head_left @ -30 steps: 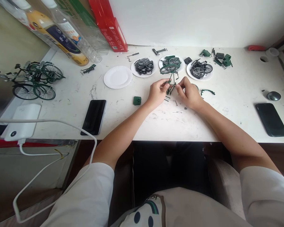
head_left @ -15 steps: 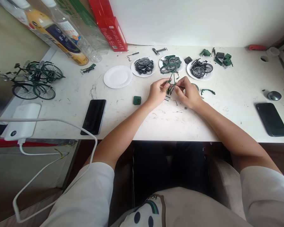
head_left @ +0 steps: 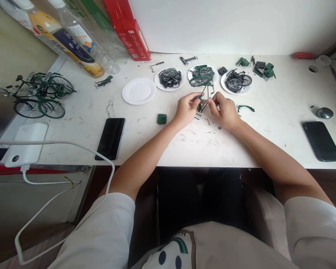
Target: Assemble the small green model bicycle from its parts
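Observation:
A small green model bicycle frame (head_left: 204, 94) with one wheel stands between my two hands at the middle of the white table (head_left: 280, 108). My left hand (head_left: 186, 109) pinches the frame from the left, fingers closed on it. From the right, my right hand (head_left: 224, 111) has its fingertips pinched together against the same frame; what they hold there is too small to make out. Loose screws and thin metal bits (head_left: 212, 130) lie on the table just in front of my hands.
Paper plates hold wheels (head_left: 169, 78), green parts (head_left: 202, 73) and more wheels (head_left: 236, 82); one plate (head_left: 139, 91) is bare. A green block (head_left: 162, 118), two black phones (head_left: 111, 138) (head_left: 322, 141), finished model bicycles (head_left: 40, 95), bottles (head_left: 72, 41), a red box (head_left: 130, 31) and a white power bank (head_left: 26, 144) with cable surround them.
My right hand's fingers have shifted slightly on the frame; the frame and left hand stay almost where they were.

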